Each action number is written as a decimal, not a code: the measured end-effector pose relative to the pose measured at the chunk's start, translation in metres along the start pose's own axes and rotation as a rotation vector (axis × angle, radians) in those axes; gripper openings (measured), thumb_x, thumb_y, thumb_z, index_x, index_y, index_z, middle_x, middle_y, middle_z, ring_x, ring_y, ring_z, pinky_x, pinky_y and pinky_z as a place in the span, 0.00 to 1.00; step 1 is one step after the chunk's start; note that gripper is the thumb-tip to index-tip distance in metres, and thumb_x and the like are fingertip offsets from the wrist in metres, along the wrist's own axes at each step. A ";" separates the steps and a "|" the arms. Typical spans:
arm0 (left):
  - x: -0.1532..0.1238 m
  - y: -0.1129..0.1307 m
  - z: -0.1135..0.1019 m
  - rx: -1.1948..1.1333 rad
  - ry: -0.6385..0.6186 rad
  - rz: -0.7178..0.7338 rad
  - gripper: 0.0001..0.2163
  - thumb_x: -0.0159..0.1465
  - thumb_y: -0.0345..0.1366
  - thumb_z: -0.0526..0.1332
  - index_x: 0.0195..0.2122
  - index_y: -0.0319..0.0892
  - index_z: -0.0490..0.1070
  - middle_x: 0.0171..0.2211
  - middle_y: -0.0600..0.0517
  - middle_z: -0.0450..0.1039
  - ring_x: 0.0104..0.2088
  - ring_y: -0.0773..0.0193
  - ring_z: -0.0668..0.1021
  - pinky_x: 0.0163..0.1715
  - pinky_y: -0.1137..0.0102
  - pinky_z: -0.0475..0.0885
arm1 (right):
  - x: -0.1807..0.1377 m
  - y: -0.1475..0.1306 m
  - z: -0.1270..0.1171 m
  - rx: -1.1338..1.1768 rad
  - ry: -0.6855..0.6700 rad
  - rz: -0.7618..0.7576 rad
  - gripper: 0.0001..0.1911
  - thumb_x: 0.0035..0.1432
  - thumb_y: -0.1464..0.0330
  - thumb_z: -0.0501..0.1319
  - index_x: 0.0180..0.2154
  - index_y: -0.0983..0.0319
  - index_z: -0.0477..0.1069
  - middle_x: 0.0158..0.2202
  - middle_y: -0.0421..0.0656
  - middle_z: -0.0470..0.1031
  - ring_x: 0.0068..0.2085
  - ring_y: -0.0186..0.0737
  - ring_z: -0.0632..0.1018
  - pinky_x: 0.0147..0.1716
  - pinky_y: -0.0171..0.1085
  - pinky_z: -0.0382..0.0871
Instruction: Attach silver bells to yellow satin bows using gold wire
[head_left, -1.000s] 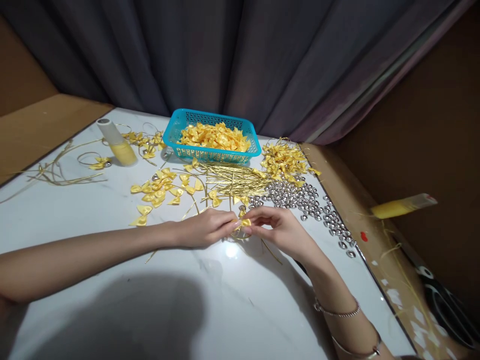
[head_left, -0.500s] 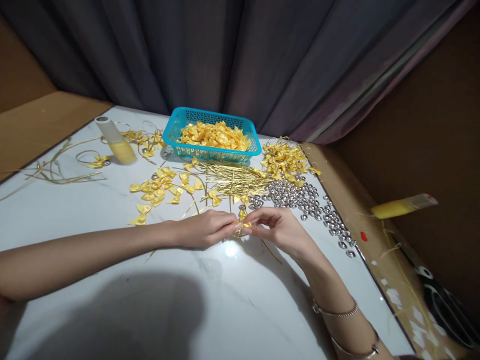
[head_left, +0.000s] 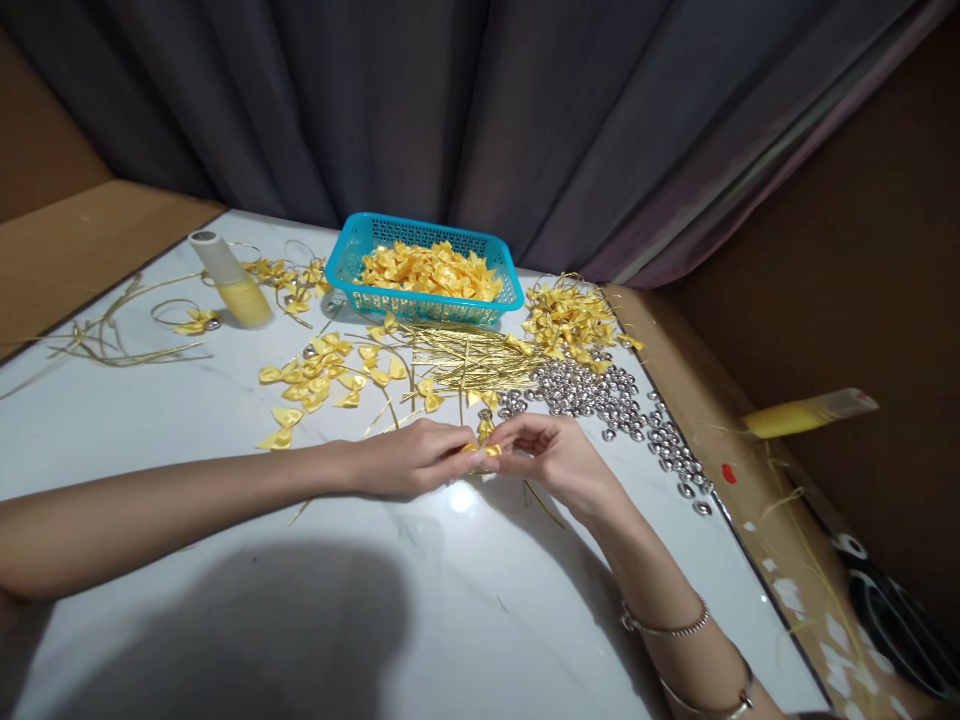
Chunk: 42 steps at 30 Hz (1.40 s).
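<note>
Over the white table (head_left: pixel 465 610), the left hand (head_left: pixel 427 460) was curled, its thumb and finger pinching a yellow bow (head_left: pixel 492 451); the right hand (head_left: pixel 559 460) was half curled, pinching the bow too; the bow sat between both hands' fingertips; shiny silver beads (head_left: pixel 581 390) lay just past the right hand.

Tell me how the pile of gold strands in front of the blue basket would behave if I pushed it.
The gold strands would probably spread and slide apart, since no tie shows around them. They look slim, so likely light. I'd expect springy rather than limp: most lie fairly straight, while similar strands at far left curve.
</note>
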<state>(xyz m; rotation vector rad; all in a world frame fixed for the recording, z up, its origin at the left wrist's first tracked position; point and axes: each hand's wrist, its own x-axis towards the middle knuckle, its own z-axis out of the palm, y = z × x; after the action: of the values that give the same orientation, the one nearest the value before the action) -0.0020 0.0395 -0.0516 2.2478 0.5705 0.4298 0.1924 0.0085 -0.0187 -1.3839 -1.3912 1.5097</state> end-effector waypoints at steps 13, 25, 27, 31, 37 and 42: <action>-0.001 0.000 0.003 0.038 0.060 0.064 0.13 0.69 0.37 0.45 0.28 0.41 0.62 0.23 0.54 0.62 0.24 0.68 0.67 0.25 0.73 0.60 | 0.000 -0.001 -0.010 -0.113 -0.066 -0.070 0.10 0.43 0.71 0.69 0.32 0.63 0.73 0.27 0.40 0.74 0.29 0.34 0.75 0.33 0.37 0.70; 0.000 0.001 -0.001 -0.060 0.050 0.034 0.12 0.68 0.36 0.46 0.30 0.40 0.63 0.24 0.55 0.66 0.25 0.69 0.69 0.26 0.74 0.62 | -0.010 -0.008 -0.008 -0.563 -0.003 -0.428 0.06 0.52 0.75 0.63 0.35 0.61 0.73 0.34 0.43 0.76 0.33 0.36 0.75 0.35 0.37 0.70; 0.000 0.000 -0.002 -0.081 0.053 0.032 0.12 0.68 0.36 0.47 0.30 0.40 0.64 0.23 0.55 0.66 0.25 0.69 0.69 0.26 0.74 0.62 | -0.010 -0.008 -0.008 -0.602 -0.007 -0.413 0.06 0.53 0.73 0.64 0.35 0.62 0.74 0.32 0.43 0.77 0.33 0.38 0.76 0.34 0.37 0.70; 0.001 -0.002 -0.003 -0.173 0.031 0.010 0.13 0.68 0.37 0.48 0.29 0.40 0.65 0.23 0.54 0.69 0.25 0.69 0.71 0.27 0.75 0.63 | -0.011 -0.009 -0.009 -0.610 -0.049 -0.430 0.05 0.55 0.73 0.62 0.33 0.61 0.76 0.33 0.43 0.80 0.34 0.37 0.79 0.34 0.35 0.70; 0.001 -0.003 -0.005 -0.295 0.000 -0.031 0.13 0.68 0.39 0.49 0.29 0.39 0.66 0.24 0.53 0.70 0.26 0.69 0.73 0.28 0.75 0.65 | -0.010 -0.010 -0.008 -0.532 -0.050 -0.403 0.06 0.54 0.73 0.62 0.32 0.60 0.79 0.32 0.42 0.81 0.33 0.38 0.80 0.34 0.35 0.72; 0.001 -0.002 -0.006 -0.256 0.008 -0.007 0.14 0.68 0.39 0.48 0.29 0.39 0.65 0.24 0.54 0.69 0.26 0.69 0.72 0.29 0.75 0.65 | -0.007 -0.009 -0.007 -0.413 -0.034 -0.305 0.04 0.51 0.72 0.64 0.29 0.59 0.79 0.30 0.41 0.81 0.32 0.38 0.79 0.34 0.36 0.72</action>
<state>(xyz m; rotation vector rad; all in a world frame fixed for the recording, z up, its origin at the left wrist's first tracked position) -0.0041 0.0446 -0.0490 1.9999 0.4979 0.4803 0.1989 0.0056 -0.0075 -1.3035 -1.9151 1.0917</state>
